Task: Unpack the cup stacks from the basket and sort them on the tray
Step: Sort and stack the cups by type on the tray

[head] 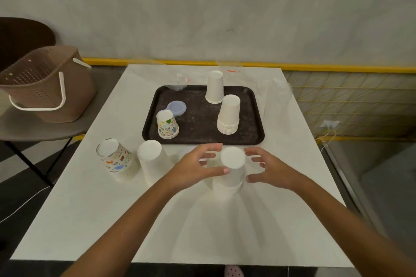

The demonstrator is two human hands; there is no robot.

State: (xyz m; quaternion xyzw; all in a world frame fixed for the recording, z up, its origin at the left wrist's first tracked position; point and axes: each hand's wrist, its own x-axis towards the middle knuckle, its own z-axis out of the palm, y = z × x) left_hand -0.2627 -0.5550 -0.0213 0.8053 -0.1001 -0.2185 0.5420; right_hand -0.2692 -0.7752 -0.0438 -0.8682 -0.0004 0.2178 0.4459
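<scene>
A white table (90, 220) stands against a pale wall (202, 7); a yellow strip (337, 67) runs behind it, a chair (27, 130) left of it.

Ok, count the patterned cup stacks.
2: the tray stack in the near-left corner of the tray; the table stack on the table, nearer, leftward. The basket may hide more.
</scene>
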